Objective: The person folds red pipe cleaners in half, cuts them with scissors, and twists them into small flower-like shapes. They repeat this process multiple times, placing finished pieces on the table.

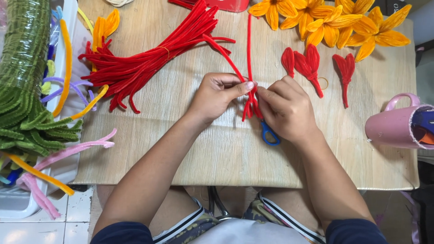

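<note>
Wooden table [181,149] is carrying red craft stems. Left hand [216,96] and right hand [285,108] are pinching a red pipe cleaner [249,54] at the table's centre, above blue scissors [270,134].

Bare forearms emerge from short dark navy sleeves [124,233], above camouflage shorts [212,223] edged with white and dark stripes.

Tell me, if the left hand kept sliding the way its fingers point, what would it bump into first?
The left hand points rightward, pinching the red pipe cleaners. Going straight on, it would likely meet the right hand first, since that hand's fingertips sit just across the same stems. Depth is hard to judge, but they look almost touching.
</note>
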